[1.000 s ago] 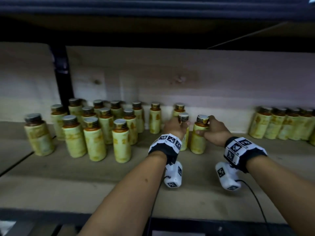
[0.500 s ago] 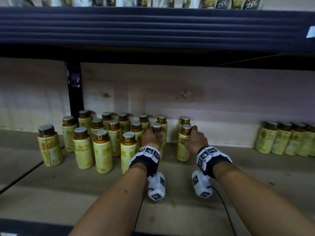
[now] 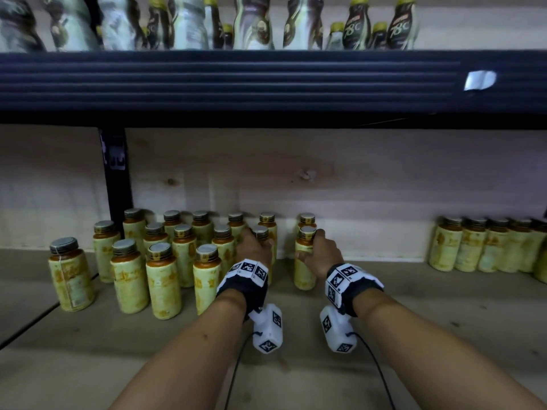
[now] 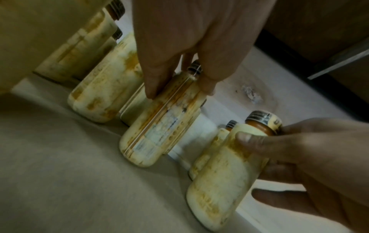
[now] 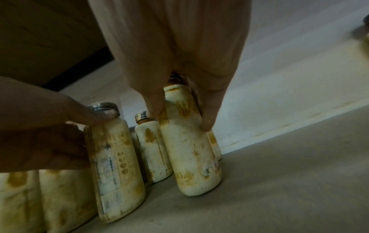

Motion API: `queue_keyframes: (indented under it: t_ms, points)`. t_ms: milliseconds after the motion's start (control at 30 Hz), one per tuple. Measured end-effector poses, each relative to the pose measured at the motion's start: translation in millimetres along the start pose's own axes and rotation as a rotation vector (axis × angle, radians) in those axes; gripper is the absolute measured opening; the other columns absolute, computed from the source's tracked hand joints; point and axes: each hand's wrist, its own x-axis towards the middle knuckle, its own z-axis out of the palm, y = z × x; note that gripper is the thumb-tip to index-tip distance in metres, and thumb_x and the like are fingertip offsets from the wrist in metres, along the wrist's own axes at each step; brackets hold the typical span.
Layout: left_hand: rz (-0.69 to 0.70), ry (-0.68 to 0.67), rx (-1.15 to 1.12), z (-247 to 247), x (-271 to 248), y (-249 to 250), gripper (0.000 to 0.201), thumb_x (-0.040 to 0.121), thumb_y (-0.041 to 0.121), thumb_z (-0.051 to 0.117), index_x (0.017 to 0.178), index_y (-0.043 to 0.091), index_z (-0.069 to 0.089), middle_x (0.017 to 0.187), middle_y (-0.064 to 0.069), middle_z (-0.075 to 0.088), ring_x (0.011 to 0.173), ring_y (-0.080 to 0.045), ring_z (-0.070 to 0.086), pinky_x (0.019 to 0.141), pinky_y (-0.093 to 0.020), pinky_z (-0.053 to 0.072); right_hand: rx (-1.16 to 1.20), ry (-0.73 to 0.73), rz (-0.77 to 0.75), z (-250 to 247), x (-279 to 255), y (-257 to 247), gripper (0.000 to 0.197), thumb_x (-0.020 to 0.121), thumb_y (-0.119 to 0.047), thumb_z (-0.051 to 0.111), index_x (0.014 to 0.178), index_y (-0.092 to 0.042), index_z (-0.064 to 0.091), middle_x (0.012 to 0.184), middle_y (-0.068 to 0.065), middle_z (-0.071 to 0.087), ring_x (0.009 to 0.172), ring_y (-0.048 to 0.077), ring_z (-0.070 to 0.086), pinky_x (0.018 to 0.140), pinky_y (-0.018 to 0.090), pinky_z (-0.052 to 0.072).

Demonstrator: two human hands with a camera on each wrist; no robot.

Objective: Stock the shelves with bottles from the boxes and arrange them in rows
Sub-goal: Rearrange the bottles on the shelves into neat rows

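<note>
Two yellow-labelled bottles with silver caps stand on the wooden shelf board [image 3: 384, 306]. My left hand [image 3: 254, 247] grips the upper part of one bottle [image 3: 260, 233] [image 4: 159, 126] [image 5: 117, 157], right beside the cluster of like bottles [image 3: 162, 261]. My right hand [image 3: 318, 251] grips the shoulder of the other bottle [image 3: 305, 261] [image 5: 189, 149] [image 4: 223, 181], which stands in front of a back-row bottle [image 3: 307, 220]. Both held bottles rest upright on the board, a hand's width apart.
Several more yellow bottles [image 3: 485, 247] line the back wall at the right. A black upright post [image 3: 117, 179] stands behind the left cluster. The dark shelf edge [image 3: 236, 81] overhead carries tall dark and white bottles [image 3: 254, 22]. Bare board lies between the groups.
Both hands with their bottles have shifted left and deeper toward the back row. The camera view has tilted up, bringing the upper shelf into sight.
</note>
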Motion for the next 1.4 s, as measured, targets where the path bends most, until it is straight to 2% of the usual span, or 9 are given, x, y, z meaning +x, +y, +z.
queue_keyframes:
  t_ms: [133, 300, 400, 600, 800, 967, 1200, 1300, 1400]
  points:
    - [0.093, -0.055, 0.113, -13, 7, 27, 0.061, 0.089, 0.018, 0.059, 0.142, 0.010, 0.031, 0.128, -0.020, 0.056, 0.116, -0.037, 0.056, 0.094, -0.039, 0.048, 0.006, -0.069, -0.027, -25, -1, 0, 0.072, 0.083, -0.037, 0.074, 0.134, -0.005, 0.035, 0.128, 0.017, 0.058, 0.115, 0.033, 0.058, 0.095, 0.040, 0.049]
    - [0.356, -0.119, 0.241, -11, 9, 86, 0.040, 0.087, 0.018, 0.058, 0.126, 0.015, 0.053, 0.126, -0.013, 0.058, 0.111, -0.031, 0.058, 0.093, -0.034, 0.049, -0.157, -0.029, -0.034, -95, -4, 31, 0.069, 0.085, -0.041, 0.069, 0.138, -0.008, 0.040, 0.137, 0.016, 0.051, 0.122, 0.031, 0.051, 0.099, 0.039, 0.046]
    - [0.484, -0.207, 0.231, 19, -5, 121, 0.028, 0.086, 0.020, 0.059, 0.114, 0.019, 0.062, 0.124, -0.007, 0.059, 0.101, -0.026, 0.062, 0.084, -0.025, 0.049, -0.207, 0.021, 0.027, -141, -12, 71, 0.060, 0.089, -0.040, 0.066, 0.136, -0.009, 0.044, 0.137, 0.013, 0.052, 0.121, 0.030, 0.053, 0.098, 0.036, 0.046]
    - [0.593, -0.387, 0.198, 124, -56, 164, 0.020, 0.086, 0.021, 0.061, 0.105, 0.017, 0.065, 0.119, -0.011, 0.061, 0.105, -0.027, 0.060, 0.089, -0.028, 0.049, -0.262, 0.114, 0.263, -218, -43, 177, 0.054, 0.091, -0.033, 0.063, 0.136, -0.009, 0.048, 0.139, 0.012, 0.051, 0.123, 0.029, 0.052, 0.095, 0.032, 0.045]
    - [0.536, -0.570, 0.171, 231, -82, 189, 0.036, 0.086, 0.027, 0.065, 0.119, 0.015, 0.059, 0.126, -0.011, 0.058, 0.111, -0.024, 0.058, 0.085, -0.022, 0.043, -0.080, 0.344, 0.421, -271, -49, 284, 0.051, 0.089, -0.033, 0.066, 0.132, -0.010, 0.052, 0.131, 0.013, 0.057, 0.118, 0.029, 0.055, 0.095, 0.034, 0.046]
    - [0.470, -0.596, 0.098, 302, -68, 213, 0.060, 0.085, 0.039, 0.067, 0.134, 0.012, 0.046, 0.134, -0.014, 0.053, 0.120, -0.028, 0.054, 0.092, -0.028, 0.043, 0.126, 0.612, 0.503, -311, -14, 357, 0.054, 0.088, -0.034, 0.068, 0.130, -0.011, 0.046, 0.129, 0.015, 0.057, 0.115, 0.031, 0.055, 0.087, 0.032, 0.043]
    - [0.423, -0.578, -0.023, 368, -44, 245, 0.036, 0.074, 0.053, 0.074, 0.076, 0.018, 0.066, 0.086, -0.006, 0.070, 0.075, -0.020, 0.063, 0.067, -0.024, 0.044, 0.345, 0.689, 0.533, -316, 52, 416, 0.089, 0.081, -0.039, 0.076, 0.145, -0.009, 0.023, 0.138, 0.021, 0.048, 0.124, 0.036, 0.050, 0.104, 0.047, 0.043]
    - [0.409, -0.541, 0.009, 383, -36, 251, 0.040, 0.076, 0.050, 0.073, 0.089, 0.012, 0.069, 0.092, -0.008, 0.071, 0.075, -0.022, 0.063, 0.064, -0.024, 0.045, 0.347, 0.631, 0.524, -311, 70, 423, 0.070, 0.085, -0.031, 0.073, 0.140, -0.008, 0.035, 0.134, 0.016, 0.053, 0.125, 0.033, 0.052, 0.106, 0.043, 0.041]
    - [0.405, -0.552, 0.102, 382, -33, 253, 0.056, 0.081, 0.046, 0.070, 0.116, 0.003, 0.061, 0.114, -0.016, 0.066, 0.096, -0.030, 0.065, 0.071, -0.030, 0.050, 0.246, 0.620, 0.577, -307, 67, 419, 0.056, 0.090, -0.028, 0.065, 0.134, -0.005, 0.039, 0.130, 0.019, 0.055, 0.121, 0.036, 0.053, 0.095, 0.038, 0.043]
